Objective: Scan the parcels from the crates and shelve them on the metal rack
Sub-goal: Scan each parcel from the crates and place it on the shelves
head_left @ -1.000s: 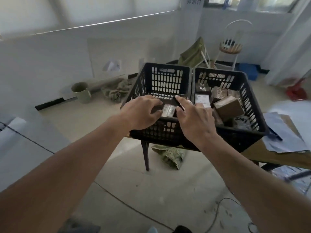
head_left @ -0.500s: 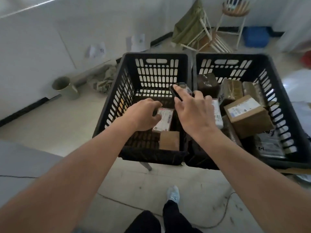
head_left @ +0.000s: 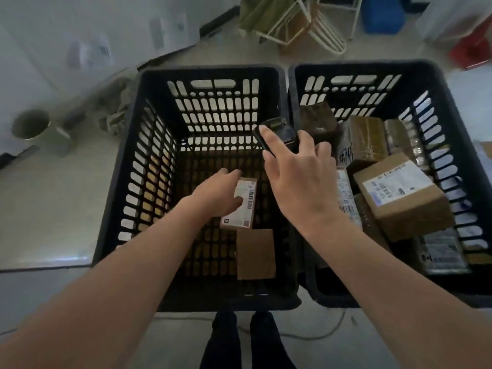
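Two black slotted crates stand side by side. Inside the left crate (head_left: 149, 166) my left hand (head_left: 215, 193) grips a small parcel with a white barcode label (head_left: 243, 206), low in the crate. A plain brown parcel (head_left: 255, 254) lies on that crate's floor just nearer to me. My right hand (head_left: 300, 179) hovers over the divide between the crates, closed on a black handheld scanner (head_left: 279, 131). The right crate (head_left: 450, 107) holds several brown and taped parcels, the largest a labelled cardboard box (head_left: 402, 195).
A green cup (head_left: 34, 129) and crumpled cloth (head_left: 114, 115) lie on the floor at the left. A folding chair (head_left: 292, 20), a blue bin (head_left: 383, 14) and a red object (head_left: 471, 49) stand behind the crates. My legs (head_left: 247, 342) show below.
My view has tilted down over the crates. My left hand has gone down into the left crate with the labelled parcel. My right hand keeps the scanner above it.
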The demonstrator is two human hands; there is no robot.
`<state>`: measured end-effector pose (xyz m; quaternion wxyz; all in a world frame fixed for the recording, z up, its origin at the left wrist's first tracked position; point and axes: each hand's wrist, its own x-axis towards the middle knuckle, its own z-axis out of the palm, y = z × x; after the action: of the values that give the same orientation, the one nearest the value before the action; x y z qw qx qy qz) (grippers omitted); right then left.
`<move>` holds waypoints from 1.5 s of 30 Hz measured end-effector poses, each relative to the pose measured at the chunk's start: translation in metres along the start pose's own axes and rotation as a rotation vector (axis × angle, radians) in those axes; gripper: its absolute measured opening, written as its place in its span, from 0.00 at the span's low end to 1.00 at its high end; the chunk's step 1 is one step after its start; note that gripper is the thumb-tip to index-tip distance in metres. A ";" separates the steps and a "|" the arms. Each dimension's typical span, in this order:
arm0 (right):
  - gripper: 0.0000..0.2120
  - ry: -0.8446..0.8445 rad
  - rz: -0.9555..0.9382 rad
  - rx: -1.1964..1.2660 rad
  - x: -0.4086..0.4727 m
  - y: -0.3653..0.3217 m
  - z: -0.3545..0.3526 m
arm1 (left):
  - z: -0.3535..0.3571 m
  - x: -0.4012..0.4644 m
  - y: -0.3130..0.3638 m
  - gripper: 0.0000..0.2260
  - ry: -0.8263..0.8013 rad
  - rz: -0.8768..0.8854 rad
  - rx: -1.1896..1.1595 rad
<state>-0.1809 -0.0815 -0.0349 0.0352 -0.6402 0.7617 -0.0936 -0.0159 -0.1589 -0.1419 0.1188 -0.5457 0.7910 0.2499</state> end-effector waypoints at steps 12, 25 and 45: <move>0.24 0.023 0.031 -0.032 0.013 -0.011 0.013 | 0.058 0.029 -0.001 0.63 -0.183 -0.264 -0.320; 0.24 0.039 0.056 0.031 0.006 -0.003 0.001 | 0.037 0.024 0.005 0.45 0.000 -0.316 -0.775; 0.24 -0.279 -0.195 0.153 -0.020 -0.012 -0.067 | -0.123 -0.079 -0.025 0.26 0.462 0.059 -0.968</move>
<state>-0.1772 -0.0571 0.0314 0.1799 -0.7133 0.6744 -0.0642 0.0472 -0.1666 -0.0077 -0.3308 -0.5563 0.6059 0.4626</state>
